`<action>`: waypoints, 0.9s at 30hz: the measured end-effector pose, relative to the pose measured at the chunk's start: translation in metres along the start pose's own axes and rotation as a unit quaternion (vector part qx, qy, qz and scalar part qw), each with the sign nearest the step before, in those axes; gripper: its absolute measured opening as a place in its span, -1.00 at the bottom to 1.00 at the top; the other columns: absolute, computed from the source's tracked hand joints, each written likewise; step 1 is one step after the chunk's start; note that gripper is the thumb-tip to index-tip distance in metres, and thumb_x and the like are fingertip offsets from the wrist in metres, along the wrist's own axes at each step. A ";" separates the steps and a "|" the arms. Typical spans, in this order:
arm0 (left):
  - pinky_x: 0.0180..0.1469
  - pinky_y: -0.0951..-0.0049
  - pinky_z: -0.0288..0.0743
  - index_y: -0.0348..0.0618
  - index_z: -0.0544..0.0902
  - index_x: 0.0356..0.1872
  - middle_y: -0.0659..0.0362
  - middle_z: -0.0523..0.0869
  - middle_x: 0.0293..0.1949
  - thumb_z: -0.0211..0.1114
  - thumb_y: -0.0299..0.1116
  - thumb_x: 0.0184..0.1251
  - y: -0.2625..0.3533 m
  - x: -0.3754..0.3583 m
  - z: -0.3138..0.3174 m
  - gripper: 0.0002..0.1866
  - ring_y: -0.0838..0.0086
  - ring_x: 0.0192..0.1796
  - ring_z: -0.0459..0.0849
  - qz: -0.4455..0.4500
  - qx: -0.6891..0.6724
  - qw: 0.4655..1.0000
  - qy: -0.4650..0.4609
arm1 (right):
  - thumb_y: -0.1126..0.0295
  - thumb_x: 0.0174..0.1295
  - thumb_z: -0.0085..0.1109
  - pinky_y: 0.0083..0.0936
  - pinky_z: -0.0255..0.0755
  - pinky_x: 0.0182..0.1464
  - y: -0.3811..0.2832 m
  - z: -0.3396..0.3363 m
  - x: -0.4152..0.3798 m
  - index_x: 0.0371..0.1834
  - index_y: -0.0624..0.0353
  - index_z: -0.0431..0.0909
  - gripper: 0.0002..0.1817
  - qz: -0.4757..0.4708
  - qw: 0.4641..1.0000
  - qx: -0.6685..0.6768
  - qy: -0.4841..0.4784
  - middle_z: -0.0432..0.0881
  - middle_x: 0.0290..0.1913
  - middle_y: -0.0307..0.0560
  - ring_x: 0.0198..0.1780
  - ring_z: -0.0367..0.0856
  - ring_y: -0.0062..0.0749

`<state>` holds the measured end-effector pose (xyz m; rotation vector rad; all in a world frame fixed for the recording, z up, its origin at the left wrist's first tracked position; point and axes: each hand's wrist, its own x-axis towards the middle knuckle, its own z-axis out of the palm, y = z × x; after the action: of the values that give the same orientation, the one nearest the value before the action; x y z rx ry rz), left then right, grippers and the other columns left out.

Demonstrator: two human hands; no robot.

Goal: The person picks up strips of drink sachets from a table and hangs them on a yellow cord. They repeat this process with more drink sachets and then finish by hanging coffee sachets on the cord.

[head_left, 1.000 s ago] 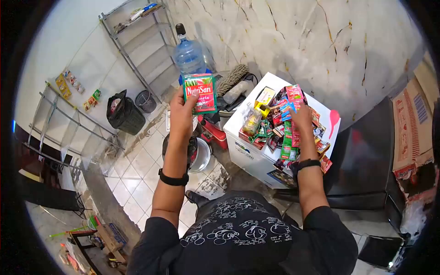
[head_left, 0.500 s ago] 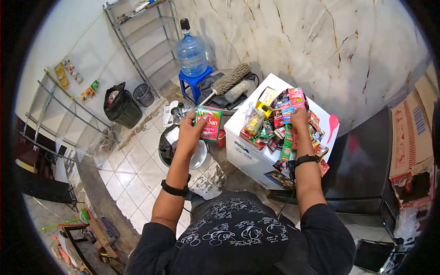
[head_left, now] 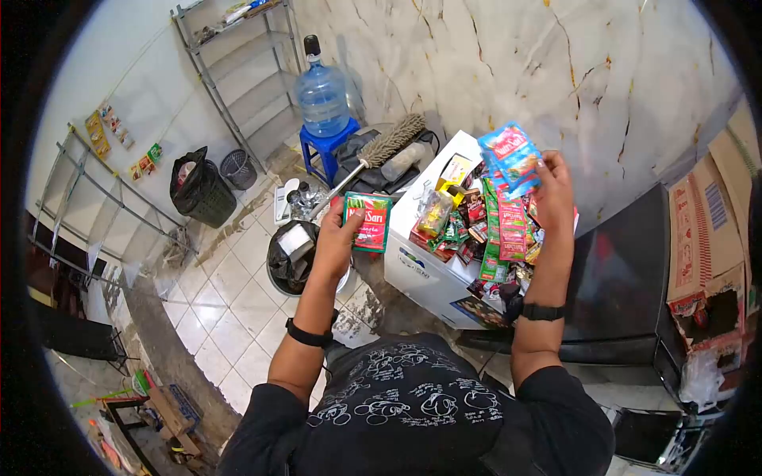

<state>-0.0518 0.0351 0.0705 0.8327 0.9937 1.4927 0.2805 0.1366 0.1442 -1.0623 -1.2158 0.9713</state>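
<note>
Fingers pinched tight on both sides, and what a pair of holds! Left hand (head_left: 333, 244): thumb pressed across one red-and-green packet (head_left: 375, 228), held upright just off the left edge of the white cabinet (head_left: 422, 274). Right hand (head_left: 558, 190): thumb and fingers closed on the edge of the blue packets (head_left: 510, 159), at least two, overlapping too much for a sure count, up above the cabinet's far right edge.

Below them, one big pile of sachets (head_left: 476, 208) fills the middle of the top and runs down to the near corner, far too jumbled to number. One pink strip (head_left: 513, 230) lies over it, one green strip (head_left: 493, 238) right alongside. Towards the far corner sits one yellow box (head_left: 456, 169); near the left edge, one clear pack (head_left: 436, 214) with yellow inside.

Off the cabinet, one duster (head_left: 393, 139) slants beyond the left edge, and one water jug (head_left: 321, 99) stands on one blue stool (head_left: 327, 145). Two bins (head_left: 206, 194) are on the floor, one large, one small. And two black wristbands (head_left: 543, 312), one on each arm!
</note>
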 end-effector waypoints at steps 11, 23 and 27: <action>-0.06 0.46 0.44 -0.31 0.63 -0.18 0.13 0.65 -0.19 0.17 -0.37 0.34 -0.007 -0.012 -0.066 -0.79 0.44 -0.16 0.60 0.150 0.256 0.936 0.188 | 0.59 0.18 0.07 -0.50 0.33 -0.27 -0.030 0.151 -0.059 -0.30 0.26 0.35 -0.90 -0.167 0.948 -0.140 -0.232 0.47 -0.42 -0.11 -0.37 0.43 -0.47; -0.22 0.49 0.41 -0.37 0.64 -0.31 0.17 0.57 -0.39 0.28 -0.35 0.25 0.052 -0.052 -0.115 -0.78 0.42 -0.35 0.54 0.184 0.470 0.819 0.272 | 0.51 0.20 0.14 -0.45 0.29 -0.42 0.015 0.213 -0.068 -0.38 0.27 0.37 -0.87 -0.132 0.956 -0.141 -0.222 0.47 -0.54 -0.02 -0.53 0.38 -0.39; -0.32 0.56 0.44 -0.35 0.62 -0.18 0.16 0.70 -0.27 0.15 -0.35 0.38 0.023 -0.048 -0.145 -0.77 0.58 -0.39 0.61 0.103 0.221 0.940 0.239 | 0.52 0.22 0.10 -0.43 0.31 -0.39 0.027 0.218 -0.069 -0.34 0.27 0.36 -0.89 -0.094 0.956 -0.130 -0.245 0.47 -0.53 -0.01 -0.52 0.40 -0.34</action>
<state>-0.1848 -0.0343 0.0343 0.9271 1.6924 1.7237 0.0558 0.0981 0.1104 -0.9072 -1.8611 0.9730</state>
